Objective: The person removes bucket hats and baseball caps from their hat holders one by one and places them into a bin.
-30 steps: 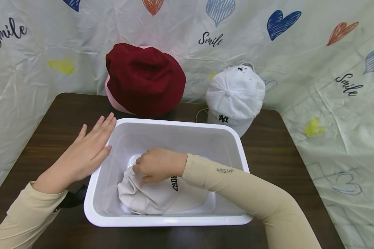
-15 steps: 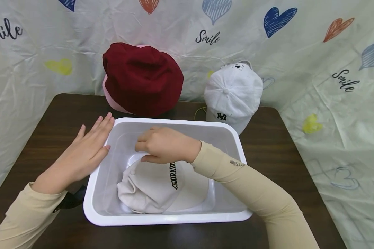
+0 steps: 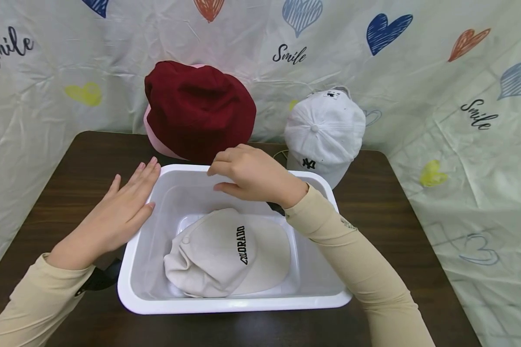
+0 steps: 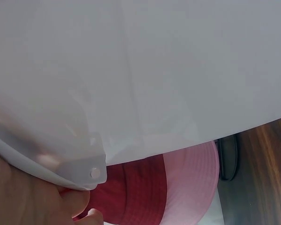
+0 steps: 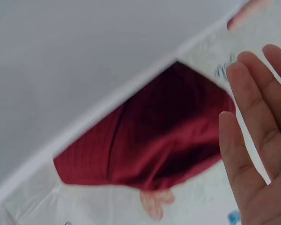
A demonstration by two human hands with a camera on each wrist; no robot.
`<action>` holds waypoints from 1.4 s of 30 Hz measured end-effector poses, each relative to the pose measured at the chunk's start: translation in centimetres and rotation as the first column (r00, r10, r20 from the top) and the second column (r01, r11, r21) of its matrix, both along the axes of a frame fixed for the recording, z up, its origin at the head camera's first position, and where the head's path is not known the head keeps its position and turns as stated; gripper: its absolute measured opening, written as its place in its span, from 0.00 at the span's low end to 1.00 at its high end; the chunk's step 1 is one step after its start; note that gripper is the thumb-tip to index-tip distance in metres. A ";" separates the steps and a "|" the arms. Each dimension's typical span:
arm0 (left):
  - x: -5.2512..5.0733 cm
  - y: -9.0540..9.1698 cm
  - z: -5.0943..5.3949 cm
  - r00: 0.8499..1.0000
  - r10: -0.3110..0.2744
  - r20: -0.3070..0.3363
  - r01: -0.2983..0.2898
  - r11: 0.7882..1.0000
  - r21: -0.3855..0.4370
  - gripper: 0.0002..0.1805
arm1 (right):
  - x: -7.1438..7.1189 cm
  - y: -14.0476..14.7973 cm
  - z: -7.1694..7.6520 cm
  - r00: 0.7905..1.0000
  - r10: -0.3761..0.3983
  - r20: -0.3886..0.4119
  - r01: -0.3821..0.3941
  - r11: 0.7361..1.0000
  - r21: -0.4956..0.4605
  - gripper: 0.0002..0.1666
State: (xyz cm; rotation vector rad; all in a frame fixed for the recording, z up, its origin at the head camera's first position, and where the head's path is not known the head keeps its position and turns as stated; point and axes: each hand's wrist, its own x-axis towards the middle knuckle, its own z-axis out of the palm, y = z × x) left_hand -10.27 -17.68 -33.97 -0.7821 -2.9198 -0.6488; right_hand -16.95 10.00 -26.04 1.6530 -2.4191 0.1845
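Note:
A cream baseball cap lettered COLORADO lies in the white plastic tub, its brim toward the right. My left hand rests flat with straight fingers along the tub's left rim. Over the tub's far side hovers my right hand, holding nothing; the right wrist view shows its fingers extended and loosely spread. Behind the tub sits a dark red hat, also in the right wrist view, stacked over a pink hat that is mostly hidden. The right hand is just in front of that stack.
A white cap with a black NY logo stands behind the tub's right corner. A thin yellowish cord shows beside it. The dark wooden table ends at a white curtain printed with hearts.
My right hand has left the cream cap and risen away toward the tub's far rim, uncovering the lettering. The cap stays in the tub, and my left hand keeps its place.

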 end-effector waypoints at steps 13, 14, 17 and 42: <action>0.0 0.0 -0.1 1.000 -0.002 -0.014 0.002 1.000 0.008 0.35 | -2.2 4.2 2.2 0.962 -0.262 0.083 0.275 0.918 -0.286 0.12; 0.0 0.0 0.0 1.000 -0.003 -0.007 0.003 1.000 0.002 0.35 | -2.2 4.7 2.4 0.951 -0.300 0.080 0.310 0.905 -0.290 0.12; 0.0 0.1 0.2 1.000 0.000 0.002 0.000 1.000 -0.016 0.35 | -2.5 6.1 2.9 0.914 -0.398 0.078 0.403 0.867 -0.293 0.13; 0.0 0.1 0.5 1.000 0.015 0.021 -0.014 0.998 -0.059 0.35 | -5.5 16.9 2.0 0.763 -0.613 0.205 0.624 0.615 -0.482 0.14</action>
